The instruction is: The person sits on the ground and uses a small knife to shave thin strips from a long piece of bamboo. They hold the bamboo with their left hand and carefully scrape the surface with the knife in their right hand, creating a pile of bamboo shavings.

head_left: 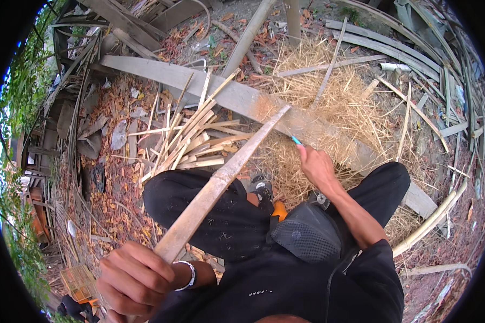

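Observation:
My left hand (pixel 137 277), at the lower left, is closed around the near end of a long split bamboo piece (pixel 215 185). The piece slants up to the right and narrows to a tip in front of a wide plank (pixel 210 86). My right hand (pixel 319 169) is closed on a slim tool with a bright blue part (pixel 296 140). That tool points toward the plank, just right of the bamboo's tip; its kind is too small to tell. Fingers hide the rest of it.
A pile of split bamboo strips (pixel 191 142) lies to the left of the plank. Straw-coloured shavings (pixel 339 118) cover the ground at right, with loose sticks across them. Long boards (pixel 388 48) lie at the far right. Curved bamboo lengths (pixel 431 220) rest beside my right knee.

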A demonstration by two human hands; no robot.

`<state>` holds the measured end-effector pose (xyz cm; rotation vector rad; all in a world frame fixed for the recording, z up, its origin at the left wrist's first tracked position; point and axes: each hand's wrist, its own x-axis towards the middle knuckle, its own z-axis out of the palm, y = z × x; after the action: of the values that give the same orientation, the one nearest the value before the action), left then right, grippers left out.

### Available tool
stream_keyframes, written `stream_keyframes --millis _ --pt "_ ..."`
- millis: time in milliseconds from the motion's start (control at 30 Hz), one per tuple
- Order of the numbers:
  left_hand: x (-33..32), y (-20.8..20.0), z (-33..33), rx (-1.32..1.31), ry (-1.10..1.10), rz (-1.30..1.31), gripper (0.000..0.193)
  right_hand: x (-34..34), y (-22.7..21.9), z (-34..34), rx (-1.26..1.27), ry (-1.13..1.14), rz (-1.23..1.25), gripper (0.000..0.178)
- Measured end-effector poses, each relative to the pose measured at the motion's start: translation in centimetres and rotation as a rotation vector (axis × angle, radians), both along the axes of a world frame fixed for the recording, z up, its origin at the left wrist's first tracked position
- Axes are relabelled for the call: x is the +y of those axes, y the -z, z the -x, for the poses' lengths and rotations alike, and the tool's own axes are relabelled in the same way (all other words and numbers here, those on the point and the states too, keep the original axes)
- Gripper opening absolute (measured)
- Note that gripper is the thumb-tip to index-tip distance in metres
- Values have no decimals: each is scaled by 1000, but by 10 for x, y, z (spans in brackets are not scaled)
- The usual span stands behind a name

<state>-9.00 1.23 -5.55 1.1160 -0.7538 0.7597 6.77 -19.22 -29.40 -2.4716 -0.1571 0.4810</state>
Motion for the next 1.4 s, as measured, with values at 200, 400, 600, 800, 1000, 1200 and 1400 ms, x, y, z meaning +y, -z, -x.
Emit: stream_keyframes --millis 200,400,600,800,1000,1200,1400 --pt "4 0 7 76 28 -186 39 -5 -55 42 -221 -105 -381 34" --pt "-6 3 9 10 -179 71 47 24 -83 62 -258 -290 -540 30" --pt "1 7 4 -5 -75 -9 44 23 -64 48 -265 -247 -330 32" --pt "-2 0 0 42 40 -118 43 13 -4 19 -297 -102 -170 32" --pt "4 7 7 44 -34 -90 40 28 -32 38 -267 -206 -418 32" --pt "0 8 6 23 -236 63 40 33 -32 28 -356 -214 -363 35" --pt "3 11 9 80 -22 -169 42 10 7 6 -246 -73 -216 40"
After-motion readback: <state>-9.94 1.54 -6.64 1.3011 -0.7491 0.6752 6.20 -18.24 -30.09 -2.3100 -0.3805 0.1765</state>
